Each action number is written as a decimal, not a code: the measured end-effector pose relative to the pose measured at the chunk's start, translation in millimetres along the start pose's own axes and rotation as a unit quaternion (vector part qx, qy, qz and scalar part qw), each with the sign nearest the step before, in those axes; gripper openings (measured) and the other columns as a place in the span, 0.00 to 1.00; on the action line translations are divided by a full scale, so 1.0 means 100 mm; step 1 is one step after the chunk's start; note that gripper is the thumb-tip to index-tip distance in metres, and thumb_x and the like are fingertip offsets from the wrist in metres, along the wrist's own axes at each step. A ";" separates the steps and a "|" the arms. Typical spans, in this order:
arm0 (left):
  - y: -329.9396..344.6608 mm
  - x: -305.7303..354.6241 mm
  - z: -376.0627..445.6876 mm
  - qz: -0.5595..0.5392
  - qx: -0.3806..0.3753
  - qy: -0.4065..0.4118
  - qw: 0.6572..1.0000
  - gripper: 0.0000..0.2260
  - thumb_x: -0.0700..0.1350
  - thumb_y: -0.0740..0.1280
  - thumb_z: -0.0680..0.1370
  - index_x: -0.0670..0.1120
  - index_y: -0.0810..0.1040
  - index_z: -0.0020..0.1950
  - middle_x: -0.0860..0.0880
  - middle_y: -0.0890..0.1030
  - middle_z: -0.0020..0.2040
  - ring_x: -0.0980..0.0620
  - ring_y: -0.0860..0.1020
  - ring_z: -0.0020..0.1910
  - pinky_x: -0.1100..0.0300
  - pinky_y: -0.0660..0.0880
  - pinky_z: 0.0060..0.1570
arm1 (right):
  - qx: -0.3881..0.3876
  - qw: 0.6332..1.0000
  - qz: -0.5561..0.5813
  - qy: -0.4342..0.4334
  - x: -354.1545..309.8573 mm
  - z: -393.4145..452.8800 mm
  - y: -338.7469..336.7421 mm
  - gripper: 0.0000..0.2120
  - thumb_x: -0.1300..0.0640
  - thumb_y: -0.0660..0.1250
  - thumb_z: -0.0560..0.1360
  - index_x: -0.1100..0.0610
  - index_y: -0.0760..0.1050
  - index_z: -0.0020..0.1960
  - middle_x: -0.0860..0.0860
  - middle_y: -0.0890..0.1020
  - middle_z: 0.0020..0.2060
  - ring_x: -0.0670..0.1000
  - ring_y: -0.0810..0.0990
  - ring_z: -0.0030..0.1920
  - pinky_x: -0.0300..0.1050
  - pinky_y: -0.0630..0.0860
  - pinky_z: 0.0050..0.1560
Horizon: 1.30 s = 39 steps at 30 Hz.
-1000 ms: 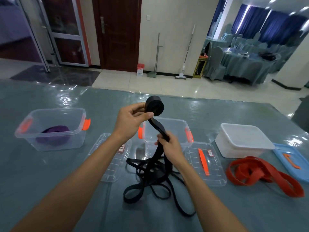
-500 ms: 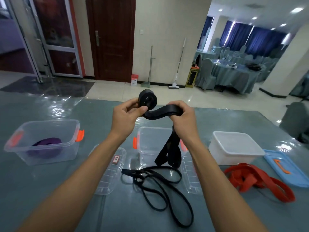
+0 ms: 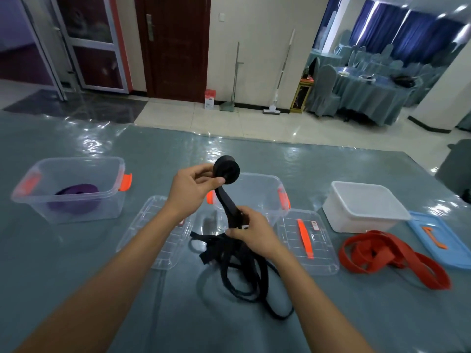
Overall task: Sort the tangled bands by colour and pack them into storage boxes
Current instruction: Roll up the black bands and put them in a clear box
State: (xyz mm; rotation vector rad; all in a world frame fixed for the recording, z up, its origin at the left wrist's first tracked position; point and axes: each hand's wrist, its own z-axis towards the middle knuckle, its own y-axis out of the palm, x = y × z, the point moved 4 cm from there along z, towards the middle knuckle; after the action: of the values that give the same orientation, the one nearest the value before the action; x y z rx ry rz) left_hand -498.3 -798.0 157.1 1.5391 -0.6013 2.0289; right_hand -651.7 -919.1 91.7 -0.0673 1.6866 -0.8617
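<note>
Above the middle of the surface (image 3: 76, 289), your left hand (image 3: 190, 191) pinches a tightly wound black roll (image 3: 226, 169) between thumb and fingers, holding it up in front of the empty clear box (image 3: 262, 189) with orange latches. From that roll a black band (image 3: 228, 205) runs down to your right hand (image 3: 252, 231), whose fingers curl around it just above the surface. Below that hand the rest of the band lies in a loose black tangle (image 3: 242, 271), its loops reaching toward your near edge.

On either side of the tangle lie two clear lids: the left lid (image 3: 150, 240) partly under your left forearm, the right lid (image 3: 308, 238) with an orange handle, just beside your right wrist. Far left, well apart from your hands, a second clear box (image 3: 71, 189) holds a coiled purple band (image 3: 76, 200). To your right sits a white box (image 3: 364, 205), with a blue lid (image 3: 438, 240) beside it near the right side of the surface. A red band pile (image 3: 390, 256) sprawls in front of the white box, touching the blue lid's near side.

Bare surface shows between the left box and left lid, and in the near area on both sides of your forearms. The far edge of the surface meets tiled floor (image 3: 254, 123) beyond.
</note>
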 end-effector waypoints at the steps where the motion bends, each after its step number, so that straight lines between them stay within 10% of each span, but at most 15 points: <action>1: -0.02 -0.03 -0.02 0.016 -0.007 0.000 1.000 0.13 0.36 0.77 0.72 0.51 0.84 0.52 0.50 0.87 0.46 0.51 0.86 0.48 0.60 0.80 0.53 | -0.007 1.000 0.005 0.004 0.01 -0.01 0.00 0.25 0.54 0.78 0.68 0.47 0.76 0.63 0.46 0.83 0.50 0.45 0.82 0.52 0.48 0.79 0.58; 8: -0.09 -0.22 -0.19 0.221 -0.113 -0.010 0.969 0.15 0.40 0.78 0.72 0.51 0.85 0.57 0.55 0.86 0.48 0.58 0.83 0.50 0.57 0.79 0.58 | 0.066 0.996 0.042 -0.050 -0.27 -0.02 -0.23 0.26 0.53 0.74 0.75 0.47 0.72 0.71 0.42 0.79 0.63 0.40 0.78 0.60 0.39 0.77 0.58; 14: 0.02 -0.21 -0.35 0.343 -0.210 0.037 0.915 0.13 0.46 0.75 0.74 0.52 0.84 0.59 0.55 0.86 0.50 0.58 0.81 0.51 0.53 0.77 0.57 | -0.006 0.985 -0.149 -0.092 -0.46 -0.02 -0.22 0.21 0.55 0.74 0.73 0.50 0.78 0.66 0.45 0.83 0.54 0.42 0.77 0.38 0.38 0.72 0.46; 22: -0.03 -0.17 -0.41 0.142 -0.092 -0.015 0.985 0.15 0.40 0.78 0.71 0.52 0.85 0.56 0.55 0.87 0.49 0.58 0.84 0.51 0.60 0.79 0.59 | 0.047 0.994 0.084 -0.049 -0.41 -0.06 -0.27 0.15 0.64 0.73 0.73 0.47 0.78 0.53 0.49 0.85 0.42 0.50 0.85 0.37 0.42 0.80 0.45; 30: -0.01 -0.20 -0.45 0.038 -0.097 -0.062 0.993 0.17 0.37 0.77 0.72 0.47 0.83 0.60 0.50 0.87 0.52 0.53 0.85 0.53 0.57 0.80 0.59 | 0.016 0.952 0.306 -0.012 -0.33 -0.13 -0.16 0.14 0.69 0.68 0.77 0.58 0.79 0.60 0.55 0.86 0.53 0.57 0.86 0.51 0.50 0.83 0.52; 39: 0.08 -0.21 -0.49 0.270 -0.196 0.047 0.942 0.12 0.45 0.76 0.73 0.52 0.83 0.56 0.56 0.85 0.48 0.55 0.83 0.51 0.49 0.78 0.57 | -0.013 0.980 -0.170 -0.103 -0.46 -0.14 -0.23 0.18 0.59 0.73 0.74 0.50 0.78 0.63 0.45 0.83 0.54 0.42 0.79 0.36 0.36 0.72 0.46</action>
State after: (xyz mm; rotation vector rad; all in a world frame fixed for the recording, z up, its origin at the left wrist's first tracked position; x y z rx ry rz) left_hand -534.6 -775.9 123.6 1.1082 -1.4148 2.1628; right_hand -658.5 -907.1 143.5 -0.4591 1.5125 -1.0471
